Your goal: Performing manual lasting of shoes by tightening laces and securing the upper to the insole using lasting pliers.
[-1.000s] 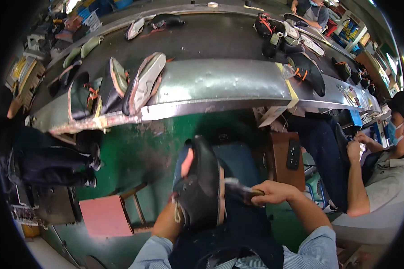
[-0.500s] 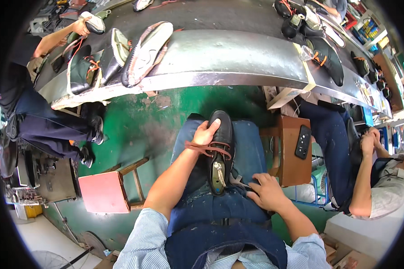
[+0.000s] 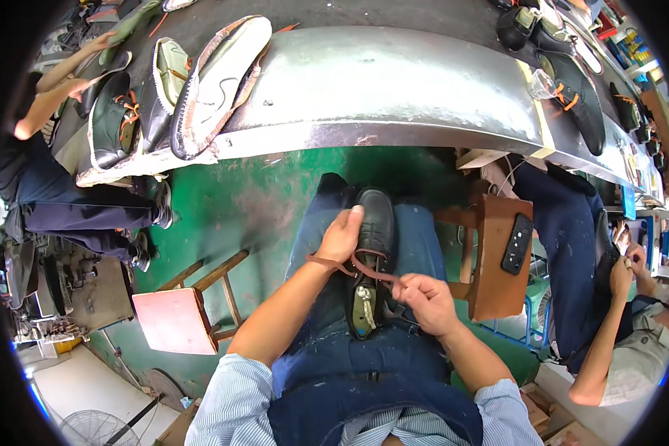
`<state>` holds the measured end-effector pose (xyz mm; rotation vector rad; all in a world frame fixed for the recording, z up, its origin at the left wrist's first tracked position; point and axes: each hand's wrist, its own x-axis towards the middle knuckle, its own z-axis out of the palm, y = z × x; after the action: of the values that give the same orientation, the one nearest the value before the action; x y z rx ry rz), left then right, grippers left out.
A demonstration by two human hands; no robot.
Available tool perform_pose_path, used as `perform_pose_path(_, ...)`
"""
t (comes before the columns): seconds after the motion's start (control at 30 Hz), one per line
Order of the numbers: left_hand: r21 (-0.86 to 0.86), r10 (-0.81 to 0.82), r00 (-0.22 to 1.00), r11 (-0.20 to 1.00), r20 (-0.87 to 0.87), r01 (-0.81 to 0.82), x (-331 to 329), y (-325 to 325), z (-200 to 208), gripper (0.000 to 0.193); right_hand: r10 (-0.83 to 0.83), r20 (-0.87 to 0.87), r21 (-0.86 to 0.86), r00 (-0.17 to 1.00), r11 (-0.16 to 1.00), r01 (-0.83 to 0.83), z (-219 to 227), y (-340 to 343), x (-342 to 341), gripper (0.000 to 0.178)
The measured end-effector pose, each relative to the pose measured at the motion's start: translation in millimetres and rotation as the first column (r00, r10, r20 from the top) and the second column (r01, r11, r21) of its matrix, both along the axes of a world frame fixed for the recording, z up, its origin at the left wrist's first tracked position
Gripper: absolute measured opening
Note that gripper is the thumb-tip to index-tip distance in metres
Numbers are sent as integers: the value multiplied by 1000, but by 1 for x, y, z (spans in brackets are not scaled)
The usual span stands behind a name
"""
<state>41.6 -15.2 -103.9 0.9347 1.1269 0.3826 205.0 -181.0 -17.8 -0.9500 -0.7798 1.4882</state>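
Note:
A black leather shoe (image 3: 377, 223) lies on my lap with its toe pointing away from me. A greenish shoe last (image 3: 363, 312) with a bit of pale cord sits in its opening. My left hand (image 3: 342, 241) grips the shoe's left side, the thumb resting on its upper. To the right of the opening, my right hand (image 3: 427, 301) pinches a reddish-brown shoelace (image 3: 372, 273), drawn taut from the eyelets. Another stretch of the lace loops across by my left wrist.
A metal-topped bench (image 3: 394, 82) runs across ahead, with unfinished shoes (image 3: 219, 85) at left and a black shoe (image 3: 576, 100) at right. Stools flank me: a pink-topped one (image 3: 167, 321) and a brown one (image 3: 498, 286) bearing a phone (image 3: 517, 244). Co-workers sit or stand at both sides.
My right hand has come from beside my thigh to the shoe and taken hold of the lace, pulling it rightward. My left hand stays on the shoe. The view has shifted slightly.

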Motion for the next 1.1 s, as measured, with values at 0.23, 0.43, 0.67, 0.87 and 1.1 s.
perform_pose_path(0.23, 509, -452, 884, 793, 121, 336, -87, -21, 71, 44, -164, -105, -45, 981, 986, 160, 28, 45, 22, 17)
perform_pose_path(0.43, 159, -183, 966, 975, 184, 155, -36, 1, 104, 27, -135, 644, 512, 753, 808, -293, 77, 137, 9, 9)
perform_pose_path(0.67, 247, -714, 689, 695, 124, 675, -20, 38, 136, 33, 349, 705, -73, 617, 901, -427, 82, 162, 12, 22)
perform_pose_path(0.87, 492, -800, 594, 552, 84, 673, -27, 58, 125, 19, 489, 658, -305, 573, 868, -391, 70, 123, 38, 21)
perform_pose_path(1.1, 899, -364, 842, -337, -398, 279, -18, 49, 114, 34, 460, -39, -478, 887, 771, -421, 33, 128, 28, 23)
